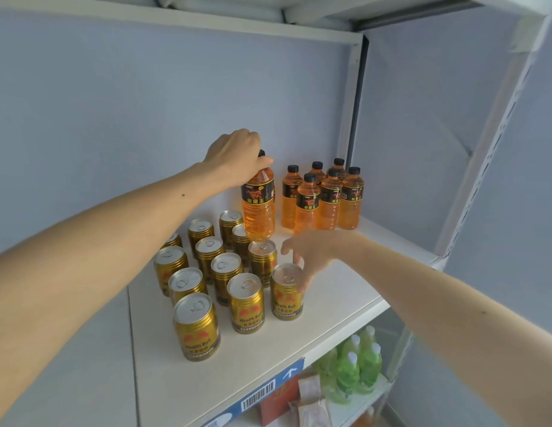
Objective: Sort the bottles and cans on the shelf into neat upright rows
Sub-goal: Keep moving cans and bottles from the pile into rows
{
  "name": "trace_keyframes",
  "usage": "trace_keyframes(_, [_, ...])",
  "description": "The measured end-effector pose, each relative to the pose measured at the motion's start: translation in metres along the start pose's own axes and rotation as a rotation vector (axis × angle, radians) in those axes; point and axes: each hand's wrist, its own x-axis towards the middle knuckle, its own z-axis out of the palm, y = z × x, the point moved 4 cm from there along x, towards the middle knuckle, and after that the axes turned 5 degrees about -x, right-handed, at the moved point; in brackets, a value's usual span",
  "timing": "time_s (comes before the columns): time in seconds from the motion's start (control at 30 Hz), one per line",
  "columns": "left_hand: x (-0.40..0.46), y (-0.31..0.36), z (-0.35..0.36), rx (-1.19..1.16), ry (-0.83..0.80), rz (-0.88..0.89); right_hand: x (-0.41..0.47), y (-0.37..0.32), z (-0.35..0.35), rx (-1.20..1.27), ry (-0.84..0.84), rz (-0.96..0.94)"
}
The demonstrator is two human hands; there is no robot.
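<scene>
Cans (221, 272), gold with silver pull-tab lids, stand upright in rough rows on the left part of the white shelf (345, 291), the nearest one (196, 326) close to the front edge. Above the back of this cluster the left hand (237, 154) grips a held bottle (258, 204) by its neck, fingers and thumb curled round it just under the black cap; the bottle hangs nearly upright, filled with orange drink, and its base is lifted to about the level of the rear can lids, seeming clear of the shelf. Just right of the cluster, the right hand (311, 257) reaches in with fingers spread and loosely bent, its fingertips touching the rim of the front-right can (287, 291) without closing round it. Further right, at the back of the shelf near the corner post (350, 103), six more bottles (322, 197) of the same orange drink stand upright and close together in two short rows. Below the shelf, at lower right, green bottles (358, 362) with white caps stand on a lower shelf beside some pale packets (311, 402), and a barcode label (257, 394) is stuck on the shelf's front edge.
</scene>
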Motion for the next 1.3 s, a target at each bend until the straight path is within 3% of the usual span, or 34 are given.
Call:
trace_keyframes(0.27, [0.030,0.027,0.033,-0.019,-0.028,-0.067,-0.005,0.058,-0.017,-0.018,0.074,0.067])
trace_keyframes(0.57, [0.048,0.034,0.110,-0.025,-0.112,-0.238,0.010,0.105,-0.019,-0.088,0.032,0.038])
trace_keyframes(1.3, [0.059,0.020,0.157,-0.005,-0.192,-0.342,0.055,0.129,-0.014,-0.111,0.144,-0.092])
